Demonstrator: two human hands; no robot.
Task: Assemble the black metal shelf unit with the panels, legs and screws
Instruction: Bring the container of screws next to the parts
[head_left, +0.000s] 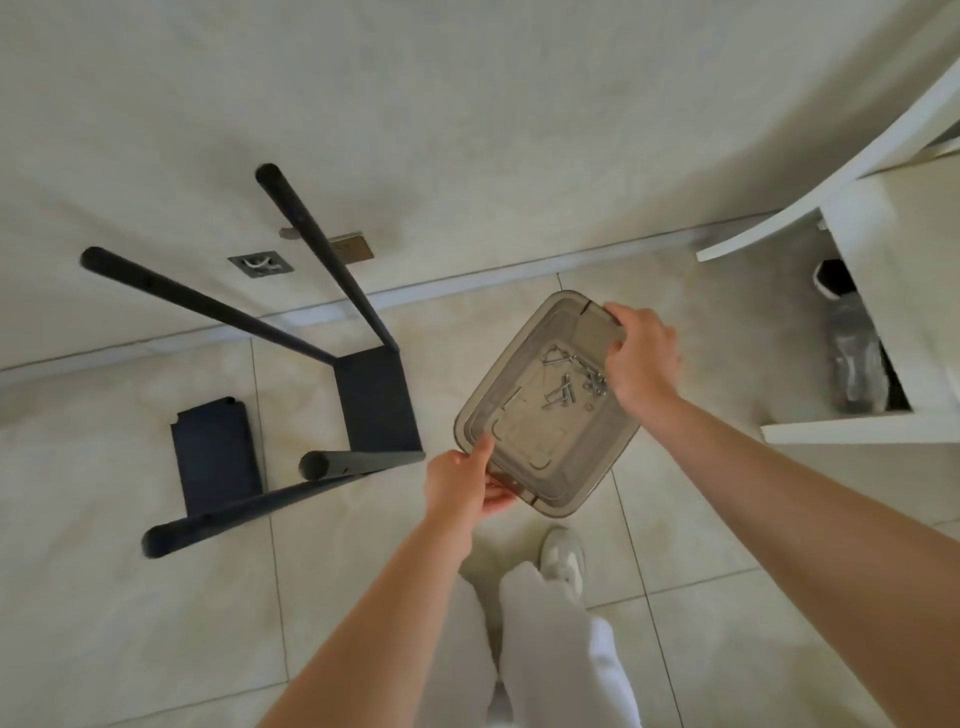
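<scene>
Both hands on the smoky clear plastic tray (524, 452) of silver screws (569, 382), left hand (462, 486) and right hand (641, 356) fingers curled pinching opposite rims, kept level beside upturned black metal shelf frame (376, 402), probably so nothing rolls out.

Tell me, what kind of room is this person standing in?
Probably a room at home. The floor has pale tiles, a white cabinet stands open at the right, and wall sockets sit low behind the half-built black shelf unit.
</scene>
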